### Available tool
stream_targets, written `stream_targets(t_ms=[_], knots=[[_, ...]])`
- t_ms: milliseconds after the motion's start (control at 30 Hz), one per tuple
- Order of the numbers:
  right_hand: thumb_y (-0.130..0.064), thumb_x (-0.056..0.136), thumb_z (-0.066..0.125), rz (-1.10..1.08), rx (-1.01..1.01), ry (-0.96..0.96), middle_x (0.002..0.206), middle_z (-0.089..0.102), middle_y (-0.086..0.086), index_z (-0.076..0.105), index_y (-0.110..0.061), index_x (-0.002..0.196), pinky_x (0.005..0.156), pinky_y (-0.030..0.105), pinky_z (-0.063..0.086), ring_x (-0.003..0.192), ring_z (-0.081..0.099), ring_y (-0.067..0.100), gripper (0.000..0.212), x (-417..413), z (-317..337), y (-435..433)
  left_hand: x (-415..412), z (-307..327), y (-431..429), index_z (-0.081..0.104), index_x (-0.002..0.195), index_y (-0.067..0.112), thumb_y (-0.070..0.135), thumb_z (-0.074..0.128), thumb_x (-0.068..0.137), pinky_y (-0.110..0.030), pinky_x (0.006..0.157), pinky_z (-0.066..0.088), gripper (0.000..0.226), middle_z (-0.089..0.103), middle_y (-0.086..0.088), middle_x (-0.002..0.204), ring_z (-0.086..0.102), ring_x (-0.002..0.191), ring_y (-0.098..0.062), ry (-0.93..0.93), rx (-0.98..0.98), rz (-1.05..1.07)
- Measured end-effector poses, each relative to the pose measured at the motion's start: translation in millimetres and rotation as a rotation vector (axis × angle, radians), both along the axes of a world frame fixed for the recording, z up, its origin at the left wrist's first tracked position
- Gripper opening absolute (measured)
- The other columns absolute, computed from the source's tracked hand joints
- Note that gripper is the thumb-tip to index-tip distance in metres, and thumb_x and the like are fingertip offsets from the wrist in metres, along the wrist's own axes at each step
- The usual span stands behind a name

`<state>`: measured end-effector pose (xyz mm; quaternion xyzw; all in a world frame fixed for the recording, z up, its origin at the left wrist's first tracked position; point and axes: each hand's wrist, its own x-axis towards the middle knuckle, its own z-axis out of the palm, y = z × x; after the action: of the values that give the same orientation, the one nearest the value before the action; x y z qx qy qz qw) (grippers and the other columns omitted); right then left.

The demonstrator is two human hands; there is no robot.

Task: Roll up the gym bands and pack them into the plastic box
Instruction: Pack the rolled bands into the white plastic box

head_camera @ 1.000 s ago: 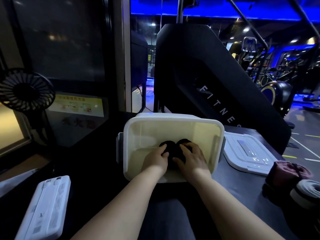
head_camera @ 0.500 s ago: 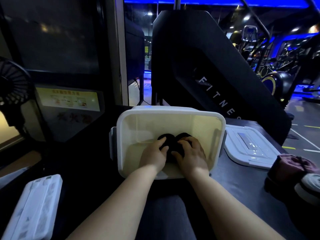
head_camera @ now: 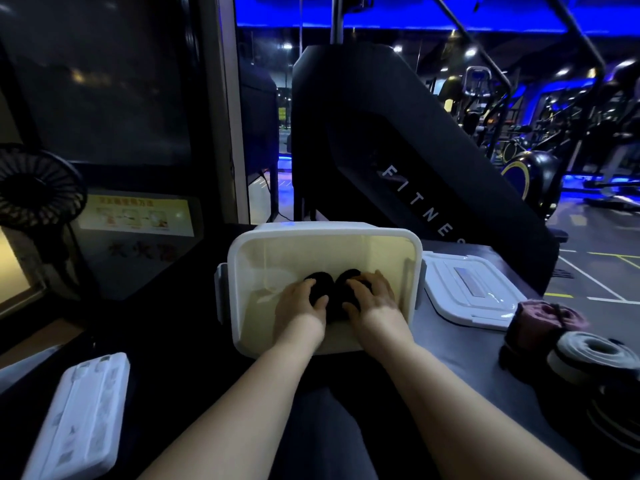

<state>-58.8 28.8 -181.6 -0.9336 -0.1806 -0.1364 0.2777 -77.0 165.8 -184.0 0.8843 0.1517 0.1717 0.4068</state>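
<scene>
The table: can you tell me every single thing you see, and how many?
box: 1, white, table middle.
black rolls: 2, black, inside box, side by side.
lid: 1, white, right of box.
maroon roll: 1, maroon, table's right side.
grey roll: 1, grey, nearer than maroon roll.
flat white thing: 1, white, near left.
fan: 1, black, far left.
machine: 1, black, behind box.
left hand: grips one black roll.
right hand: grips the other.

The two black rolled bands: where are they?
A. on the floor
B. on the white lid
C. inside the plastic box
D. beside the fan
C: the black rolled bands lie inside the plastic box, with the left hand and right hand holding them.
</scene>
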Motion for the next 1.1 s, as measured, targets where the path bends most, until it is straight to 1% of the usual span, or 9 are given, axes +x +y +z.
stream_targets(t_ms=[133,233,300,433,533,700,800,933,1100], knots=[[-0.026,0.099,0.048,-0.005,0.016,-0.039,0.152,0.029,0.0,0.046,-0.02,0.141,0.111,0.027,0.023,0.145,0.015,0.017,0.042,-27.2,8.4,-19.0,-29.4,3.3,-20.8,0.054,0.129,0.012,0.03,0.06,0.094,-0.03,0.104,0.033,0.04,0.05,-0.011,0.133,0.044,0.126,-0.028,-0.083,0.031,0.013],[-0.022,0.099,0.049,-0.02,0.038,-0.055,0.143,0.039,0.004,0.052,-0.015,0.136,0.1,0.013,0.02,0.135,0.031,0.019,0.038,-47.4,8.0,-40.3,-45.9,2.6,-43.0,0.057,0.12,0.01,0.032,0.06,0.093,-0.035,0.096,0.043,0.034,0.059,-0.014,0.119,0.053,0.114,-0.031,-0.075,-0.02,-0.07],[-0.019,0.098,0.049,-0.042,0.048,-0.036,0.139,0.044,0.005,0.055,-0.013,0.133,0.094,0.01,0.018,0.132,0.036,0.019,0.036,-64.6,3.4,-59.7,-58.4,-1.2,-62.2,0.059,0.112,0.009,0.031,0.062,0.092,-0.037,0.093,0.046,0.03,0.061,-0.014,0.113,0.057,0.107,-0.031,-0.077,-0.07,-0.152],[-0.018,0.098,0.049,-0.082,0.076,-0.022,0.132,0.049,0.003,0.057,-0.015,0.13,0.09,0.012,0.024,0.126,0.043,0.018,0.033,-98.4,-3.3,-98.6,-80.7,-4.4,-99.7,0.06,0.106,0.009,0.031,0.06,0.094,-0.03,0.087,0.043,0.024,0.06,-0.009,0.109,0.056,0.103,-0.025,-0.048,-0.095,-0.287],[-0.019,0.098,0.05,-0.127,0.073,-0.018,0.131,0.05,0.003,0.057,-0.016,0.13,0.089,0.011,0.023,0.125,0.044,0.017,0.033,-119.7,-9.1,-126.6,-94.5,-2.3,-125.9,0.056,0.096,0.017,0.033,0.057,0.095,-0.026,0.08,0.04,0.016,0.061,-0.007,0.108,0.056,0.102,-0.024,0.001,-0.106,-0.381],[-0.017,0.096,0.055,-0.232,0.139,-0.026,0.127,0.053,0.003,0.061,-0.014,0.125,0.092,0.013,0.027,0.121,0.048,0.018,0.03,-148.0,-18.9,-169.7,-114.1,-2.2,-168.3,0.052,0.09,0.021,0.039,0.054,0.096,-0.041,0.084,0.053,0.019,0.06,-0.005,0.1,0.06,0.096,-0.028,0.084,-0.144,-0.488],[-0.016,0.095,0.055,-0.278,0.161,-0.026,0.124,0.054,0.004,0.062,-0.013,0.123,0.091,0.015,0.029,0.117,0.05,0.018,0.029,-162.0,-24.2,-188.8,-121.9,-3.0,-190.6,0.052,0.094,0.018,0.038,0.051,0.098,-0.032,0.082,0.045,0.02,0.063,-0.008,0.104,0.058,0.1,-0.028,0.104,-0.125,-0.536],[-0.014,0.094,0.058,-0.316,0.161,-0.055,0.118,0.059,0.005,0.065,-0.012,0.117,0.091,0.015,0.031,0.113,0.053,0.019,0.025,-175.0,-32.2,-212.1,-127.3,-6.7,-219.6,0.057,0.1,0.014,0.035,0.051,0.099,-0.03,0.082,0.043,0.022,0.065,-0.011,0.108,0.059,0.103,-0.028,0.115,-0.177,-0.583],[-0.01,0.091,0.059,-0.431,0.231,-0.147,0.1,0.063,-0.001,0.069,-0.014,0.103,0.083,0.016,0.032,0.103,0.055,0.017,0.016,-184.7,-32.4,-240.5,-124.6,-13.6,-250.4,0.056,0.093,0.02,0.037,0.053,0.097,-0.04,0.092,0.051,0.017,0.065,-0.01,0.106,0.063,0.102,-0.031,0.138,-0.283,-0.619]])
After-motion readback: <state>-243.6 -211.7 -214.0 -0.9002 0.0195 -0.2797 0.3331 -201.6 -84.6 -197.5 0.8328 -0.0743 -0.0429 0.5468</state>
